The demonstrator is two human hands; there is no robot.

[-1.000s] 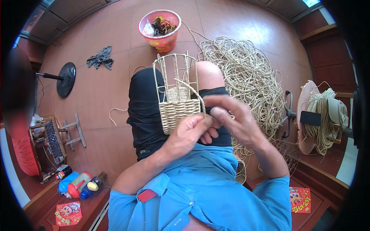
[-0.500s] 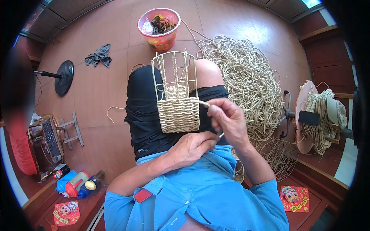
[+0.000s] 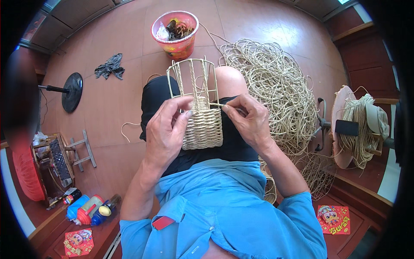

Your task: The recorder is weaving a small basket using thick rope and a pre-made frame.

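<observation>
A half-woven straw-coloured basket (image 3: pixel 202 129) rests between my thighs, its lower part woven, with upright rods and twisted strands rising above. My left hand (image 3: pixel 166 134) grips the basket's left side, fingers curled at the top of the weave and thumb against it. My right hand (image 3: pixel 248 121) is closed, pinching a strand of cord (image 3: pixel 217 104) that runs from the upper right edge of the woven band.
A big tangle of cord (image 3: pixel 271 86) lies right of my legs. Beyond stands a pink bucket (image 3: pixel 174 46). A round black base (image 3: pixel 72 93), dark crumpled material (image 3: pixel 110 67) and bottles (image 3: pixel 88 209) are at left. A wooden spool (image 3: pixel 345 159) holds cord at right.
My left hand has risen from my lap to the basket's left side. My right hand has moved up to the weave's top edge with the cord, which is now drawn nearly level.
</observation>
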